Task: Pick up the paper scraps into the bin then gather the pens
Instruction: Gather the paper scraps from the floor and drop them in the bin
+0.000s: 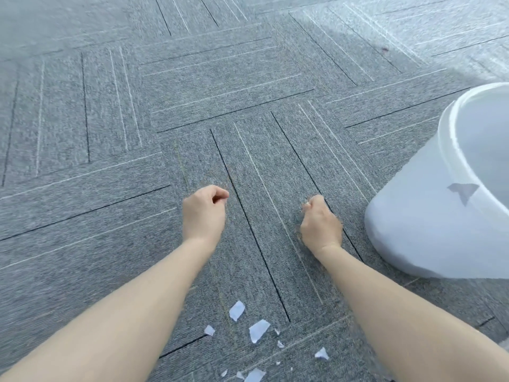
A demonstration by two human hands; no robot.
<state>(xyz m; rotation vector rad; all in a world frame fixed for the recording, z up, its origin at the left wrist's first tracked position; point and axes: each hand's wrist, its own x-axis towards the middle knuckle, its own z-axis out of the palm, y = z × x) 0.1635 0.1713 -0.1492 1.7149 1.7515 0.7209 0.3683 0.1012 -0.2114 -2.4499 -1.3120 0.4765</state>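
Observation:
Several white paper scraps [258, 330] lie on the grey carpet near the bottom edge, between my forearms. The white plastic bin [413, 216] stands at the right, and a grey scrap [464, 192] shows through its wall. My left hand [205, 213] hovers over the carpet ahead of the scraps, its fingers curled under against the thumb, with nothing visible in it. My right hand [321, 223] is a tight fist just left of the bin's base, and a white speck of paper peeks out at its thumb side. No pens are in view.
Grey carpet tiles [220, 92] with dark and light stripes cover the whole floor. The bin's rim [451, 128] is cut off by the right edge of the view.

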